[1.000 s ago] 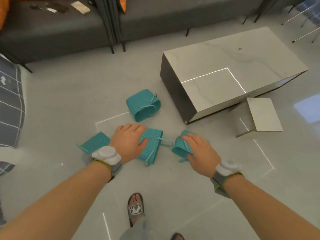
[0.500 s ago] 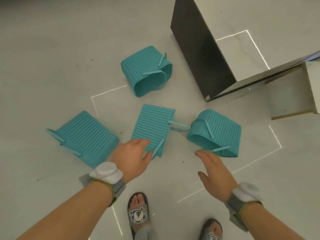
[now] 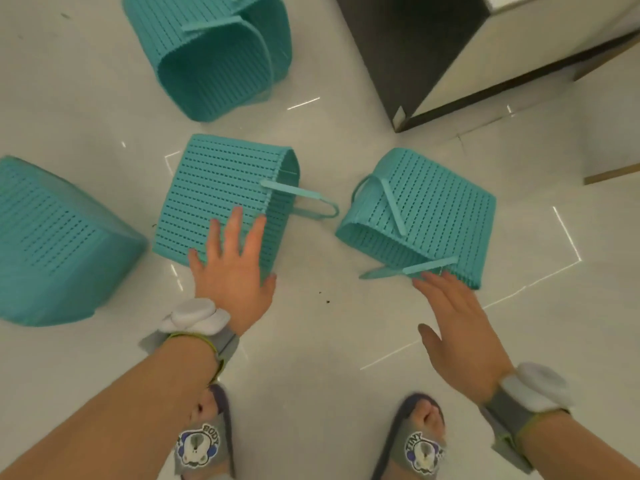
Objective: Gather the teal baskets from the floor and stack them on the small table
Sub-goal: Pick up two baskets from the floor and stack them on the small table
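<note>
Several teal perforated baskets lie tipped over on the pale floor. The middle basket [image 3: 221, 192] lies on its side, handle pointing right; my left hand [image 3: 232, 268] hovers over its near edge, fingers spread, holding nothing. The right basket [image 3: 436, 209] lies on its side with its mouth toward the left; my right hand [image 3: 453, 327] is open just below its near corner, fingertips close to its handle. Another basket [image 3: 221, 60] lies at the top with its mouth toward me. A fourth basket [image 3: 52, 244] sits at the left edge.
The dark side and pale top of a low table [image 3: 415, 46] fill the upper right. A smaller pale table edge [image 3: 609, 150] shows at the far right. My two sandalled feet [image 3: 204, 441] stand at the bottom. Glossy floor surrounds the baskets.
The view has dropped closer to the floor and the baskets loom larger. Both hands, which rested on baskets a second ago, are lifted off and open, the left reaching forward over the middle basket.
</note>
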Tool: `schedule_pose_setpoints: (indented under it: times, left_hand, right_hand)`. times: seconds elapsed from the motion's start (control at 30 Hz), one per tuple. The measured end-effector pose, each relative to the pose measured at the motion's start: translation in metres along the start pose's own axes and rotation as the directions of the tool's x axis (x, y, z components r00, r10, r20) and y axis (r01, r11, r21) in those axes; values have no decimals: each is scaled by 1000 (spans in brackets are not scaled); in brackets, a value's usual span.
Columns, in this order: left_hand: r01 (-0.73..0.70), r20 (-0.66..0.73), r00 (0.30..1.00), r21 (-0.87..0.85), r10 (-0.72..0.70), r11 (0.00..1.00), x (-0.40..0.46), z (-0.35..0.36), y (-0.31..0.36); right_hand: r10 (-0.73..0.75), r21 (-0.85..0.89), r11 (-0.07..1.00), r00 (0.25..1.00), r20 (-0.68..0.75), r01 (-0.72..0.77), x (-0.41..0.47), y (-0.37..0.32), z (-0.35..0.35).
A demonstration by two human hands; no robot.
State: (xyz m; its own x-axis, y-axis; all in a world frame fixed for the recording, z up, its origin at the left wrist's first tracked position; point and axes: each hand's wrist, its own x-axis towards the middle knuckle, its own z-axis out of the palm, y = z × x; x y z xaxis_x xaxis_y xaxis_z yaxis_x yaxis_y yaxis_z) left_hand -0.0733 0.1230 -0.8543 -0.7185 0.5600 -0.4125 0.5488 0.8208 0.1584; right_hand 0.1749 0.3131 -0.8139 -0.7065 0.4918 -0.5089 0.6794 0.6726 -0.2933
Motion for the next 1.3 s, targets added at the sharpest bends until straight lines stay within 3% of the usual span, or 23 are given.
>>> schedule_pose_setpoints:
  times: [0.1,0.2,0.3,0.4,0.6,0.8,0.87,0.97,1.1,1.3]
  left_hand:
    - [232,-39,970,-119,-238,965,11,25,5]
    - [174,-163,971,-23,-175,984,9,38,4]
    - [127,-189,975,30,-119,991,3,37,11]
    - [78,-119,990,48,-71,996,-10,33,16]
    - [28,14,999,84,-29,996,-39,27,13]
    - [257,-25,964,-184,-266,949,-35,4,-8]
    - [304,-49,944,-258,-327,917,-29,2,-21]
    - [320,-64,932,-315,-356,894,-24,-1,-38]
    - [285,-58,941,-395,-334,873,-25,-15,-68]
    - [416,34,872,-576,-489,703,-29,-67,-119]
  right_hand:
    - [3,-55,998,999,-32,-4,30,37,-5]
    - [-22,-150,989,998,-54,13,52,52,-7]
    - [37,-231,972,999,-38,-45,70,54,-6]
    - [85,-256,962,994,-70,-100,82,54,-8]
    - [52,-301,951,997,-56,-67,86,32,-26]
    - [119,-118,986,993,16,-116,74,-36,-31]
    - [233,-3,972,969,76,-234,74,-61,-17]
    - [425,224,870,899,110,-439,73,-84,5]
    - [463,440,763,876,139,-473,72,-94,18]
    - [480,484,743,872,94,-462,64,-121,-18]
